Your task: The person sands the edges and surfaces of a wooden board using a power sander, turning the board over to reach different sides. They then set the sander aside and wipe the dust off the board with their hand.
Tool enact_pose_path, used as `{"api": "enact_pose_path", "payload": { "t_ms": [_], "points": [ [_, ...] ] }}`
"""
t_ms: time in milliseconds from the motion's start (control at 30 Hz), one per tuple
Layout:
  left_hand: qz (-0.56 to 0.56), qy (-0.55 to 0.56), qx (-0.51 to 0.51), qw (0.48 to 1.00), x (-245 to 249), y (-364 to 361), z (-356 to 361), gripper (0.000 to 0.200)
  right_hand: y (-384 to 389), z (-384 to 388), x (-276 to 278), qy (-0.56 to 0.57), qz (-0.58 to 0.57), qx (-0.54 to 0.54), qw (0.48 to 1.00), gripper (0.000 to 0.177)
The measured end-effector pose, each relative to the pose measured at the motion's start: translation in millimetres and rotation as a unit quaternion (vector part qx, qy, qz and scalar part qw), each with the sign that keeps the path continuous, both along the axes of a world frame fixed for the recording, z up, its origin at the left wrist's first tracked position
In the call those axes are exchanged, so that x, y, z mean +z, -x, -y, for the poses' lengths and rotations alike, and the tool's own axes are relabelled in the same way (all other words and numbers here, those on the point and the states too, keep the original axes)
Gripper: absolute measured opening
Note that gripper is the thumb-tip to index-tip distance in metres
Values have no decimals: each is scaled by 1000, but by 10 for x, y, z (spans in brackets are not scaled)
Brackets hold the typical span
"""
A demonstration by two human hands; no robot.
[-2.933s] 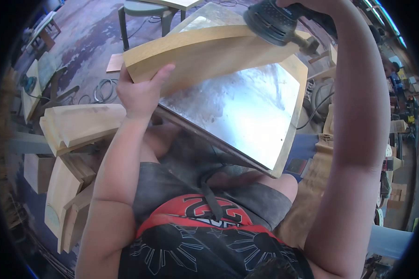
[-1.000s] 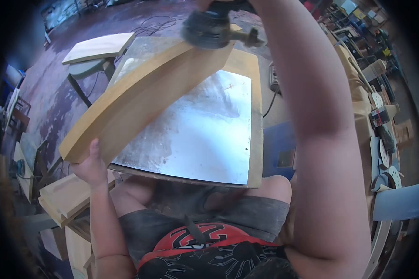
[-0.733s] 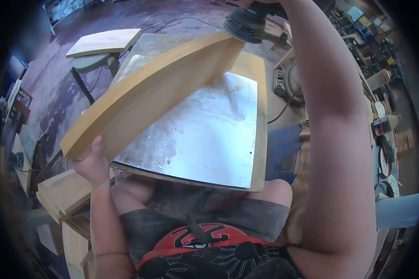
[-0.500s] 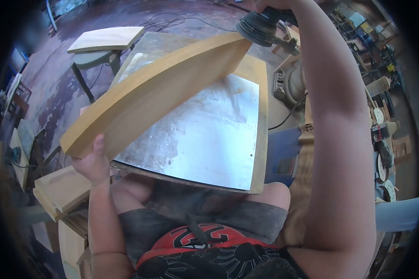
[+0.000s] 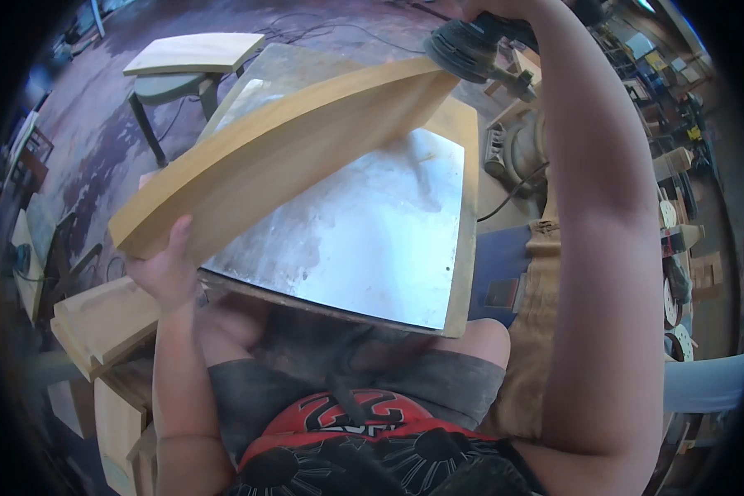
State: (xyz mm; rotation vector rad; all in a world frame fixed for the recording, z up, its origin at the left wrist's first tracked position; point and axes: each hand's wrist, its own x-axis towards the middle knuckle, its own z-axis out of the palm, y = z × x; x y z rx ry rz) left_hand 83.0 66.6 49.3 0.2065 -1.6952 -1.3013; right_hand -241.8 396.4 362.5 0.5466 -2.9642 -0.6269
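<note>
My left hand [image 5: 164, 271] grips the near left end of a thick wooden board [image 5: 281, 169], thumb up along its face. The board stands tilted on edge, slanting away to the upper right over a shiny metal sheet [image 5: 355, 256]. Partly cut off at the top of the view, my right hand [image 5: 498, 8] is wrapped round an orbital sander [image 5: 461, 51]. The sander's round pad is right at the far end of the board, overlapping its corner in this view.
A pale board [image 5: 192, 53] lies on a stool [image 5: 172, 88] at the far left. Stacked wooden pieces [image 5: 107, 318] are at my left. Sanding discs [image 5: 679, 341] and tools line the right side. A cable [image 5: 512, 202] runs beside the worktable [image 5: 465, 281].
The sander has shifted slightly right and down along with the far end of the board. My left hand keeps its grip, and the whole view has tipped a little.
</note>
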Motion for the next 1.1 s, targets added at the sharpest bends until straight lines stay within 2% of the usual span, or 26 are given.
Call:
{"api": "enact_pose_path", "payload": {
  "t_ms": [33, 133, 233, 267, 367, 400, 500, 600, 700, 767, 900, 1000, 1100],
  "points": [
    [11, -5, -4, 1000, 12, -16, 13, 55, -49, 49, -10, 18, -5, -8, 1000, 65],
    [25, 21, 7, 999, 94, -35, -16, 55, 30, 32, -78, -60, -24, 152, 986, 71],
    [13, -4, 20, 1000, 142, -43, -60, 54, -599, 290, 41, 84, -5, -12, 996, 74],
    [22, -17, 31, 999, 109, -46, -55, 53, -548, 291, 49, 48, 26, 27, 998, 80],
    [39, -38, 57, 997, 75, -32, -70, 52, -1164, 601, 282, 94, 119, -36, 988, 85],
    [45, -32, 64, 996, 125, -46, -102, 52, -1017, 572, 79, 92, 17, 2, 996, 90],
    [52, -56, 56, 995, 158, -39, -114, 53, -1261, 819, 46, 109, -4, 48, 993, 93],
    [36, -66, 54, 996, 144, -44, -92, 55, -1642, 1108, 101, 131, 35, 81, 987, 96],
    [87, -50, 96, 990, 296, -131, -156, 56, -2122, 1462, 181, 121, 64, 74, 988, 95],
    [89, -62, 82, 991, 220, -97, -113, 56, -2435, 1677, 266, 116, 99, 72, 986, 94],
    [30, -44, 68, 996, 129, -61, -72, 56, -2663, 1931, 112, 118, 36, 185, 975, 91],
    [7, -78, 41, 996, 182, -88, -104, 58, -2929, 2140, 182, 135, 85, 198, 967, 91],
    [69, -59, 32, 995, 229, -147, -93, 56, -3146, 2391, 183, 114, 72, 190, 972, 91]
  ]
}}
